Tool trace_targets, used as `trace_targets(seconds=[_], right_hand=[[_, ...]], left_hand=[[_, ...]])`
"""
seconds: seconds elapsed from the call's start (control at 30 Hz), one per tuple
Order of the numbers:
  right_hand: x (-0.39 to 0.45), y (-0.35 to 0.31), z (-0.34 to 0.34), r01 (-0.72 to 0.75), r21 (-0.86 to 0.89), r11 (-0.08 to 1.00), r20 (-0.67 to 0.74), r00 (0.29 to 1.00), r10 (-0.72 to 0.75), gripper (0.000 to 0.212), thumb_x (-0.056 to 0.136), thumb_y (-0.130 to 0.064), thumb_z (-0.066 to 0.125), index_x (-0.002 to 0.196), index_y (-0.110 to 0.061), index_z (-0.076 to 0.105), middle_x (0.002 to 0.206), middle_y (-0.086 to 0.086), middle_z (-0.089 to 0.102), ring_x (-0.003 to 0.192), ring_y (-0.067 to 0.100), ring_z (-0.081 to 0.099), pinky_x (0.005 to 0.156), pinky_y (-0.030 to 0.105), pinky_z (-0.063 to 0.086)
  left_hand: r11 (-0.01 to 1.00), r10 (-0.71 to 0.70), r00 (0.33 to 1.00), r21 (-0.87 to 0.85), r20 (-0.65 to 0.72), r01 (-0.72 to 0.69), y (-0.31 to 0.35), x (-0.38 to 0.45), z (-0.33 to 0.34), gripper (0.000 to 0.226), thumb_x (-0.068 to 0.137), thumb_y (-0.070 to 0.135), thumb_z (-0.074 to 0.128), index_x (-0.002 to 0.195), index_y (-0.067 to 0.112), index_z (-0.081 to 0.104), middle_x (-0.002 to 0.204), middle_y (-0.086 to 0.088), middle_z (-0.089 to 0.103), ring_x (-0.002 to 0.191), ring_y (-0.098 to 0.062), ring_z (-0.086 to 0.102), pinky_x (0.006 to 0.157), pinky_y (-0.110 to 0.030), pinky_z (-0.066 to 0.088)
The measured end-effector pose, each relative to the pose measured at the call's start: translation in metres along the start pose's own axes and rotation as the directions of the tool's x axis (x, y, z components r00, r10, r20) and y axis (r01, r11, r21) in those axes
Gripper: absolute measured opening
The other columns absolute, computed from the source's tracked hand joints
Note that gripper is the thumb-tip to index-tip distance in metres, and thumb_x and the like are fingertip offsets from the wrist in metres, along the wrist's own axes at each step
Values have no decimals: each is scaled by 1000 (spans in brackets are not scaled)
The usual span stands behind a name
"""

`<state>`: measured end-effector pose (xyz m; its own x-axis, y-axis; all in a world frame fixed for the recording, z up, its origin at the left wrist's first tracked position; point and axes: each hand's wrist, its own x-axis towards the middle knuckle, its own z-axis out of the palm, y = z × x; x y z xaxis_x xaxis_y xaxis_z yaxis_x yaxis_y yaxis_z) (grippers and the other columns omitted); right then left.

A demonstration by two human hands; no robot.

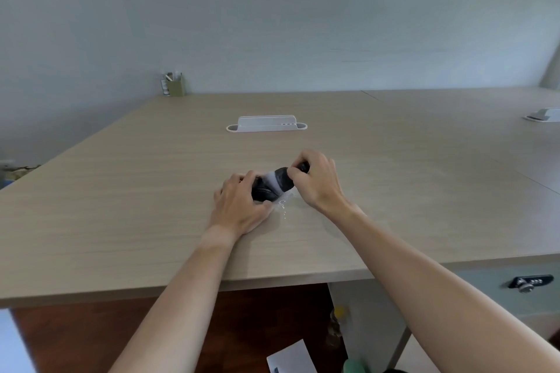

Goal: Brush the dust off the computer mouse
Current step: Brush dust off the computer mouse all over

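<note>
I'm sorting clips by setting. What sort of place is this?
Probably an office: a long wooden desk with a built-in white socket box, a pen holder by the wall, and a drawer lock.

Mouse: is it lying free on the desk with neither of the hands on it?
No: the left hand grips the black mouse on the desk, while the right hand holds the brush against it.

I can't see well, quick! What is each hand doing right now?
Left hand: holds the black computer mouse on the desk.
Right hand: grips the brush, bristles on the mouse.
</note>
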<state>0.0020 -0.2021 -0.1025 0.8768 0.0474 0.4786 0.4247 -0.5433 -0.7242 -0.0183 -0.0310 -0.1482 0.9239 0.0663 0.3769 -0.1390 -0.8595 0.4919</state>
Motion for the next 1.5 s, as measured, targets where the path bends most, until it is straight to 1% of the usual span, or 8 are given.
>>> trace_targets(seconds=[0.23, 0.4, 0.6, 0.77, 1.1, 1.27, 1.4, 1.5], right_hand=[[5, 10, -2, -123, -84, 989, -60, 991, 118, 11, 79, -6, 51, 76, -7, 61, 73, 3, 61, 68, 18, 54, 53, 30, 40], [-2, 1, -7, 11, 36, 999, 65, 998, -13, 8, 77, -5, 64, 69, -6, 66, 61, -7, 59, 59, 7, 51, 52, 13, 35], [-4, 4, 3, -18, -111, 994, -90, 996, 8, 10, 81, -14, 56, 74, -7, 58, 68, 4, 63, 66, 24, 58, 56, 39, 46], [-7, -2, 5, 134, -73, 988, 1, 991, -134, 9, 78, -10, 63, 70, -6, 61, 66, 3, 65, 63, 21, 57, 58, 34, 46], [-9, 3, 6, 71, -66, 995, -5, 997, -71, 11, 78, -10, 67, 70, -6, 60, 67, 4, 66, 61, 18, 54, 56, 25, 42], [-7, 10, 7, -59, -152, 987, -43, 998, 53, 11, 78, -9, 58, 72, 0, 57, 70, 14, 64, 68, 30, 58, 57, 45, 48], [-10, 3, 5, 31, -77, 997, 28, 999, -29, 13, 76, -8, 66, 67, 0, 61, 66, 9, 66, 63, 23, 57, 52, 20, 39], [-9, 5, 9, 4, -97, 995, 65, 998, 2, 14, 74, -6, 64, 66, 5, 58, 63, 13, 63, 57, 19, 48, 50, 24, 38]], left_hand=[[997, 34, 999, -62, -17, -35, 1, 0, -1, 35, 68, 35, 49, 103, 33, 49, 103, 8, 61, 103, -22, 54, 92, -42, 38], [999, 21, 999, -41, -45, -23, -2, 0, 1, 32, 71, 26, 46, 102, 29, 48, 100, 0, 58, 103, -26, 51, 91, -42, 37], [997, 41, 998, -56, -38, -44, 0, 0, -2, 32, 68, 24, 43, 100, 25, 49, 98, 3, 64, 97, -26, 56, 91, -39, 38], [999, 25, 999, -21, -24, -25, 0, 0, 0, 31, 71, 30, 47, 101, 20, 44, 107, -2, 59, 105, -28, 53, 90, -42, 38], [999, -44, 998, 7, -41, 45, 1, 0, 2, 43, 82, 35, 58, 119, 16, 46, 121, -7, 54, 119, -29, 47, 97, -44, 34], [996, -84, 995, 39, -50, 86, 4, 0, 0, 44, 82, 37, 60, 119, 15, 50, 121, -9, 52, 117, -33, 44, 98, -42, 33], [993, -107, 992, 33, -63, 109, 6, -1, 1, 46, 80, 41, 62, 115, 14, 50, 119, -9, 53, 115, -33, 44, 96, -41, 35], [993, -118, 991, 21, -67, 119, 6, -1, 0, 47, 78, 41, 63, 114, 13, 50, 118, -9, 53, 115, -33, 45, 95, -40, 35]])
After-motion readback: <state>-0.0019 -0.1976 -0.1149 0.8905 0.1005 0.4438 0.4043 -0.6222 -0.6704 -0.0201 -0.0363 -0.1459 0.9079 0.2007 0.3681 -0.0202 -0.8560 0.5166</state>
